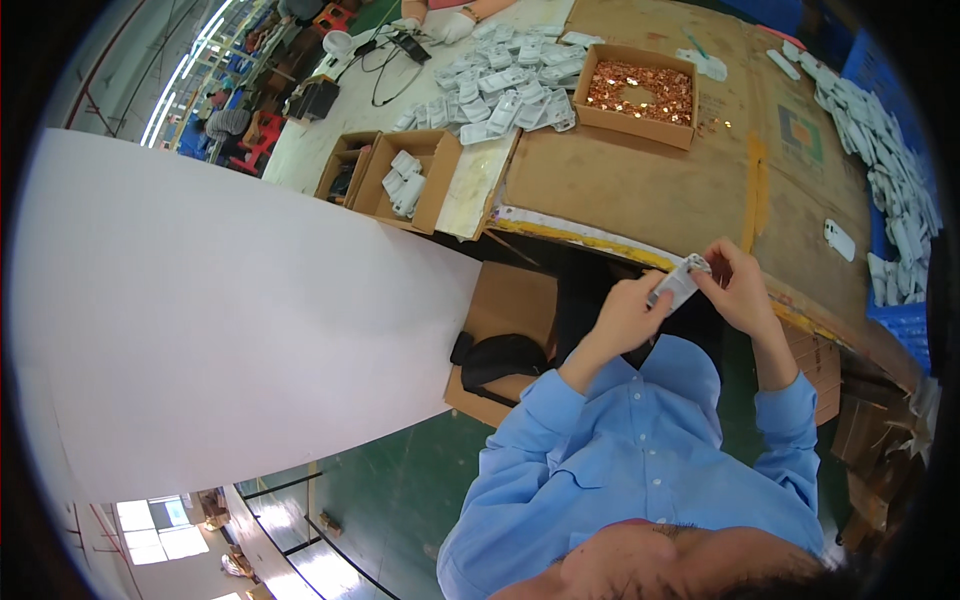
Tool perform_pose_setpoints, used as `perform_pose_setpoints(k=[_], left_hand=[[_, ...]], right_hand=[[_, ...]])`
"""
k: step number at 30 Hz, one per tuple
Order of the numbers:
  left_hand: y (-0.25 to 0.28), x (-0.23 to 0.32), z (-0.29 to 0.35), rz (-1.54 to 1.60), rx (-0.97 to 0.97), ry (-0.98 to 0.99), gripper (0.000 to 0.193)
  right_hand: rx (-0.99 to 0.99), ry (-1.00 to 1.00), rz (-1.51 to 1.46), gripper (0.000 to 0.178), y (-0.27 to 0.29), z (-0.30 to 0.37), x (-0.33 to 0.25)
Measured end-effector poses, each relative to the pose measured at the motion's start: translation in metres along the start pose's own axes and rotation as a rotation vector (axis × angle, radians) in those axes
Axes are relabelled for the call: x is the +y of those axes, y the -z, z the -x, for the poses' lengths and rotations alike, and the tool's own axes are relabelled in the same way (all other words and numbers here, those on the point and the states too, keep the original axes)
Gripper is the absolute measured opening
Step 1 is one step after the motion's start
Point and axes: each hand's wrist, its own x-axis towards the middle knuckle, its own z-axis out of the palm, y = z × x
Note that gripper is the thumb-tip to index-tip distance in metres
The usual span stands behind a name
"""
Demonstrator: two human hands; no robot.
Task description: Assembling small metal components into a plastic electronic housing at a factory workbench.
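Note:
A small white plastic casing (677,287) is held tilted at the table's front edge, in front of my chest. My left hand (625,318) is closed round its near end, thumb on top. The fingers of my right hand (738,285) are pinched together at the casing's far end; whether a small part sits between them is too small to tell. Beyond my hands a shallow cardboard box (635,130) holds many shiny copper-coloured metal pieces (610,88). To its left lies a heaped pile of similar white casings (500,85).
A cardboard box (440,185) with several white casings stands at the table's left corner. On the right are a single casing (839,240) and a blue crate (903,325) heaped with more. Across the table another person's gloved hand (458,27) shows. A white panel (250,320) fills the left.

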Motion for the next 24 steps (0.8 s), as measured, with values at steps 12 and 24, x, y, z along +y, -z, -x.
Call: perform_pose_setpoints(k=[12,24], left_hand=[[0.181,-0.096,-0.123,0.065,0.596,0.212,0.026],[0.253,-0.150,-0.237,-0.136,0.893,-0.082,0.053]], right_hand=[[0.784,-0.054,1.059,0.045,0.143,-0.030,0.165],[0.755,-0.035,0.971,0.033,0.145,-0.028,0.191]])
